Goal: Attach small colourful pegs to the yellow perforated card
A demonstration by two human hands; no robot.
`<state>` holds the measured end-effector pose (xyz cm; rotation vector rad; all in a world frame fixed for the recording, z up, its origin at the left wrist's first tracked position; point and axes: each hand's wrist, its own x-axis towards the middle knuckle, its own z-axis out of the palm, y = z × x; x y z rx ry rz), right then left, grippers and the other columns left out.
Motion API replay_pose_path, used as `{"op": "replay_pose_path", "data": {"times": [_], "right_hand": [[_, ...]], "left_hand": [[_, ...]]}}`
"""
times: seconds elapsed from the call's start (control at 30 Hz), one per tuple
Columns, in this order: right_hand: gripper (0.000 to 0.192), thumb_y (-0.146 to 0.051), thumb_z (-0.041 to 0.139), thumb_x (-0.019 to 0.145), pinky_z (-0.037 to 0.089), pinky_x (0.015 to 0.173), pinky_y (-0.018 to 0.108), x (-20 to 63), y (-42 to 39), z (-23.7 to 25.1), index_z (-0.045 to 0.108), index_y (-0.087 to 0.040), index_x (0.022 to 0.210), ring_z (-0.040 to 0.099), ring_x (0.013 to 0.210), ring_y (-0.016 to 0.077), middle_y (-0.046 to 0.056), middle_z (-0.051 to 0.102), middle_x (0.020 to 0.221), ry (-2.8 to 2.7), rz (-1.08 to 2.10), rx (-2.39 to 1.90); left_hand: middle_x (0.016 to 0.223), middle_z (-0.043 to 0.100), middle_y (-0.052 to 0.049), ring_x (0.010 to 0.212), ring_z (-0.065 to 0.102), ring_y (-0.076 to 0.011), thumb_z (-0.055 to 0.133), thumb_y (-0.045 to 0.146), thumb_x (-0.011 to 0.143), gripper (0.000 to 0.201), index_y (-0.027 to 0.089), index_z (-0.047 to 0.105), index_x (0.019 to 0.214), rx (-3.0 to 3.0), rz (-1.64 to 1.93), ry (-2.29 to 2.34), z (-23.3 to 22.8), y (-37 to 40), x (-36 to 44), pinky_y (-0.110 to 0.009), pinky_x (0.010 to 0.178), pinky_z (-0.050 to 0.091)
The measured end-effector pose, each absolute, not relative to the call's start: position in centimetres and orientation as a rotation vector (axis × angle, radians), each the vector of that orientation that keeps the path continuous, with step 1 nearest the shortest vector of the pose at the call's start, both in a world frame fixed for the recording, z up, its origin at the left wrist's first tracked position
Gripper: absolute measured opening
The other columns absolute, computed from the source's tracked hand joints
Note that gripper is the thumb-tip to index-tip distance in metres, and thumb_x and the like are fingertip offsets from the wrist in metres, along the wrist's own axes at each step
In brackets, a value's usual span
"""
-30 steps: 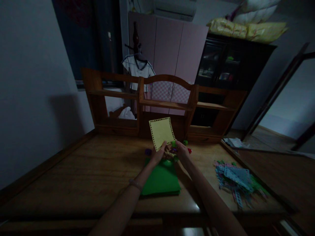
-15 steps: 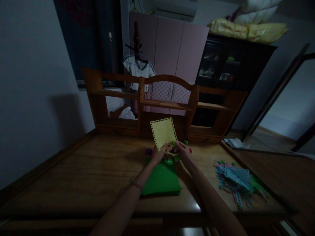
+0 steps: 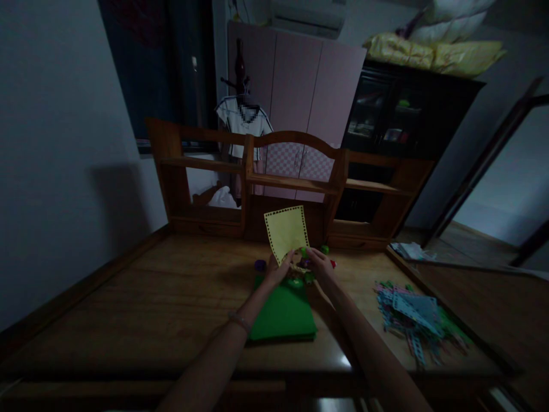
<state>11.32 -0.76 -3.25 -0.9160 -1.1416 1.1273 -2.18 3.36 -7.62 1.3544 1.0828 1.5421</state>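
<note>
A yellow sheet of paper [image 3: 286, 230] with small cut-out shapes along its edges is held up in front of me, slightly bowed. My left hand [image 3: 281, 269] pinches its lower edge. At its lower right corner, my right hand [image 3: 319, 262] grips a small green craft punch [image 3: 304, 252], mostly covered by the fingers. Beneath the hands lies a stack of green sheets [image 3: 283, 312]. Small yellowish scraps [image 3: 295, 273] and another green piece [image 3: 309, 278] sit at its far end. A purple round piece [image 3: 259, 265] rests left of my left hand.
On the right of the wooden desk [image 3: 171, 297] is a loose pile of blue, green and pink cut sheets and strips [image 3: 414, 315]. A wooden shelf unit [image 3: 291, 182] stands along the back edge. Another green piece [image 3: 325, 250] lies beyond my right hand.
The yellow sheet bows a little more along its lower part. Both hands keep their grips in nearly the same place; the whole view has shifted very slightly.
</note>
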Motion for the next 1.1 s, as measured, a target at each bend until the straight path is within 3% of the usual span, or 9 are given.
{"op": "replay_pose_path", "data": {"times": [0.2,0.37,0.57,0.9,1.1], "right_hand": [[0.033,-0.047,0.067,0.067,0.045,0.057,0.025,11.4,-0.3,-3.7,0.068,-0.021,0.088,0.059,0.065,0.0149,0.003,0.067,0.084,-1.146,1.130,-0.918],[0.034,-0.048,0.067,0.066,0.044,0.056,0.025,11.5,-0.2,-3.9,0.068,-0.021,0.087,0.058,0.064,0.0148,0.003,0.067,0.083,-1.143,1.119,-0.925],[0.033,-0.047,0.068,0.066,0.045,0.058,0.026,11.4,-0.2,-3.8,0.069,-0.022,0.087,0.060,0.066,0.0157,0.003,0.068,0.085,-1.125,1.137,-0.920],[0.034,-0.048,0.067,0.066,0.045,0.059,0.026,11.6,-0.1,-3.9,0.069,-0.021,0.087,0.060,0.065,0.0150,0.003,0.068,0.085,-1.145,1.132,-0.923],[0.035,-0.049,0.066,0.066,0.045,0.058,0.025,11.5,-0.2,-4.0,0.069,-0.021,0.088,0.061,0.070,0.0168,0.004,0.068,0.085,-1.158,1.106,-0.931]], "left_hand": [[0.109,0.064,-0.010,0.102,0.060,-0.0218,0.061,0.045,0.074,0.045,0.015,0.062,0.108,1.347,1.537,1.024,-7.4,3.0,-2.3,-0.036,0.093,0.044],[0.103,0.066,-0.010,0.101,0.060,-0.0220,0.062,0.047,0.072,0.041,0.014,0.065,0.097,1.328,1.535,1.041,-7.3,3.0,-2.2,-0.036,0.094,0.043],[0.112,0.062,-0.009,0.109,0.055,-0.0206,0.062,0.041,0.074,0.036,0.015,0.064,0.099,1.334,1.518,0.960,-6.9,3.1,-2.1,-0.034,0.100,0.038],[0.103,0.067,-0.006,0.112,0.053,-0.0207,0.060,0.037,0.076,0.025,0.018,0.068,0.090,1.304,1.322,1.041,-5.0,1.6,-2.8,-0.033,0.105,0.031],[0.092,0.069,-0.007,0.108,0.056,-0.0226,0.062,0.038,0.074,0.022,0.019,0.069,0.082,1.289,1.298,1.083,-4.8,1.4,-2.8,-0.033,0.102,0.034]]}}
